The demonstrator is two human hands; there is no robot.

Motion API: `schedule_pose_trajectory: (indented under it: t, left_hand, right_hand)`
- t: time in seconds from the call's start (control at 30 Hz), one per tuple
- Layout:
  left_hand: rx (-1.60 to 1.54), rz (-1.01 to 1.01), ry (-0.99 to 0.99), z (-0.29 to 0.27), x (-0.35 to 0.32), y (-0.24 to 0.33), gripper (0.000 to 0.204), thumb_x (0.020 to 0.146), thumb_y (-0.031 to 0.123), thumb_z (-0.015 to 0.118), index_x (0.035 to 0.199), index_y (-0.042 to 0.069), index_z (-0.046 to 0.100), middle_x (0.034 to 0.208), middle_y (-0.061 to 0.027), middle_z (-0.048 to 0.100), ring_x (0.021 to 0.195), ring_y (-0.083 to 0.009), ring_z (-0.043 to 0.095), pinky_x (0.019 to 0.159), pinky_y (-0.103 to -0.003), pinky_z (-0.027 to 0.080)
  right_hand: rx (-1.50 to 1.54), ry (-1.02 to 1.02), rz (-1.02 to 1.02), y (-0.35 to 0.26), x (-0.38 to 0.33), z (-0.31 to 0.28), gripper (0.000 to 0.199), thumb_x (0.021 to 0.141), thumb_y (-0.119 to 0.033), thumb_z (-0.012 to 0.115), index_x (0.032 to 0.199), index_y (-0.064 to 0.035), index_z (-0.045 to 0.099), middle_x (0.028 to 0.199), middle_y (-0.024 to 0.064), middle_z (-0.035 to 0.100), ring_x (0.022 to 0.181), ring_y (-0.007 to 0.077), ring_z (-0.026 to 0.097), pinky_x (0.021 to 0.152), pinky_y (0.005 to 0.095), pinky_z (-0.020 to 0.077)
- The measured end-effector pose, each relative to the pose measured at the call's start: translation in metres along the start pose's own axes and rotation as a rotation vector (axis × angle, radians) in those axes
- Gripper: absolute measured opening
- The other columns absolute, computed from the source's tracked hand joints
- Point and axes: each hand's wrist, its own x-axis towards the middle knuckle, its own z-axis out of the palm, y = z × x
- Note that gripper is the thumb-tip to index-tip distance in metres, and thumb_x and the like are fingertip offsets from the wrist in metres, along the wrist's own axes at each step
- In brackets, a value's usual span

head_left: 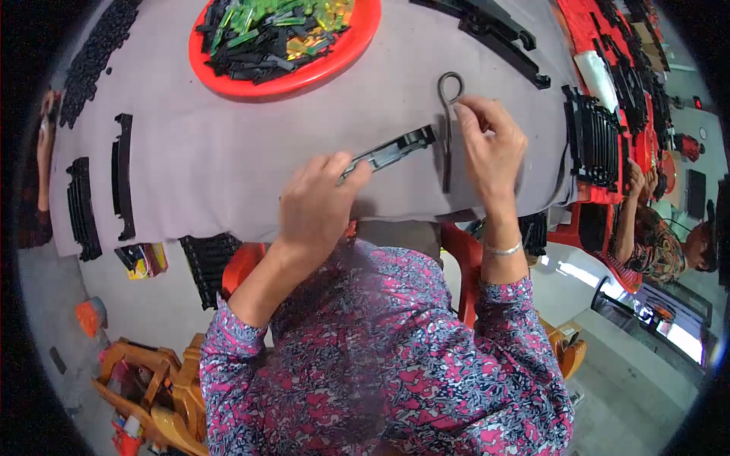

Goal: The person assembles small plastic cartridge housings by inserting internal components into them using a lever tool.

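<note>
My left hand (315, 201) grips a long black plastic part (391, 152) with a greyish channel along it, slanting up to the right above the cloth. My right hand (494, 148) is closed, thumb and fingertips pinched together. Its fingertips are right beside the looped upper end of a dark metal hook rod (447, 140). Whether they touch the rod or pinch some small piece cannot be made out. The rod stretches from its loop toward the table's near edge, between the black part and my right hand.
A red tray (251, 91) of black, green and yellow pieces sits at the far side. Black strips (122, 178) lie at left, more (593, 140) stacked at right, with small black pieces (95, 49) heaped at far left. Another person (658, 235) works at right.
</note>
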Motion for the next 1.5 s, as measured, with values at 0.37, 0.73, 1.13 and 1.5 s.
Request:
schedule_pose_trajectory:
  t: [0.37, 0.73, 1.13, 1.5]
  left_hand:
    - [0.036, -0.071, 0.026, 0.007, 0.0, 0.013, 0.028, 0.082, 0.005, 0.06, 0.108, 0.012, 0.068, 0.111, -0.0081, 0.062, 0.096, -0.029, 0.061, 0.083, -0.042, 0.05]
    - [0.008, 0.017, -0.014, 0.002, 0.0, 0.003, 0.027, 0.08, 0.008, 0.058, 0.107, 0.009, 0.063, 0.11, -0.0093, 0.06, 0.101, -0.0282, 0.059, 0.082, -0.04, 0.049]
    - [-0.014, -0.006, 0.014, 0.003, 0.001, 0.009, 0.039, 0.076, 0.006, 0.059, 0.114, 0.013, 0.061, 0.112, -0.0101, 0.058, 0.1, -0.0303, 0.059, 0.082, -0.043, 0.048]
    - [-0.025, 0.032, 0.041, 0.009, -0.001, 0.003, 0.037, 0.078, 0.01, 0.056, 0.115, 0.012, 0.059, 0.108, -0.0096, 0.057, 0.093, -0.0305, 0.056, 0.078, -0.044, 0.046]
  right_hand:
    - [-0.213, -0.326, 0.252, 0.024, 0.026, 0.01, 0.028, 0.074, -0.023, 0.074, 0.08, 0.0019, 0.063, 0.06, 0.0127, 0.058, 0.057, 0.0212, 0.058, 0.058, 0.0359, 0.0486]
    - [1.235, -0.221, 0.381, -0.01, 0.021, -0.021, 0.016, 0.099, -0.021, 0.049, 0.103, -0.0068, 0.055, 0.07, -0.0057, 0.035, 0.057, 0.0062, 0.028, 0.049, 0.022, 0.0263]
    - [1.557, -0.204, 0.349, -0.054, 0.017, 0.039, 0.051, 0.105, -0.043, 0.042, 0.067, -0.0092, 0.041, 0.051, -0.002, 0.028, 0.042, 0.008, 0.018, 0.04, 0.0271, 0.0149]
    - [1.625, -0.31, 0.258, -0.054, 0.008, 0.047, 0.047, 0.102, -0.031, 0.047, 0.061, -0.0093, 0.038, 0.053, -0.0012, 0.031, 0.046, 0.0091, 0.024, 0.043, 0.0277, 0.02]
